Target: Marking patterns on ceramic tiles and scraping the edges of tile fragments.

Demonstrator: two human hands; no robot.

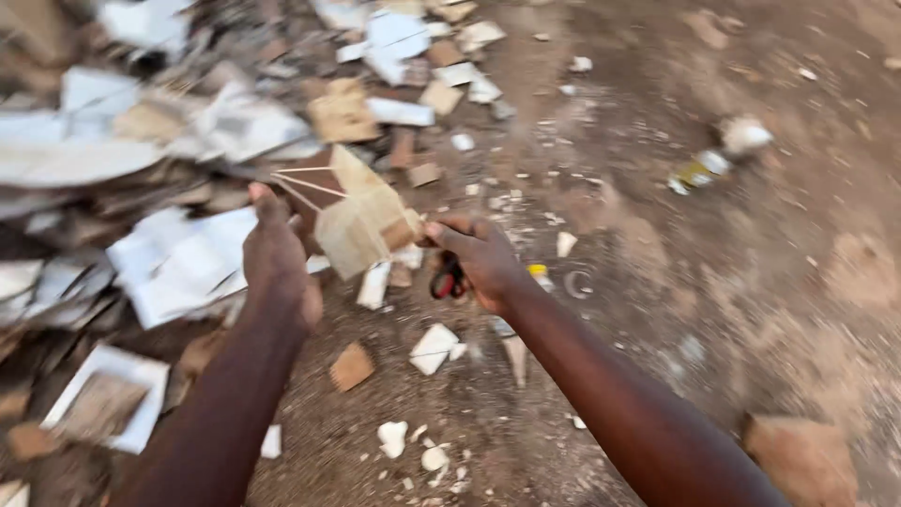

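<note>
Cardboard piece (pixel 361 225) is pinched at its edge by the right hand (pixel 479 263), which also grips red-handled scissors (pixel 449 280) below; the left hand (pixel 277 258) steadies it loosely, so it may slip.

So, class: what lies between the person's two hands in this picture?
In the head view, a piece of tan cardboard spans the gap between the left hand and the right hand, which also holds red-handled scissors.
</note>
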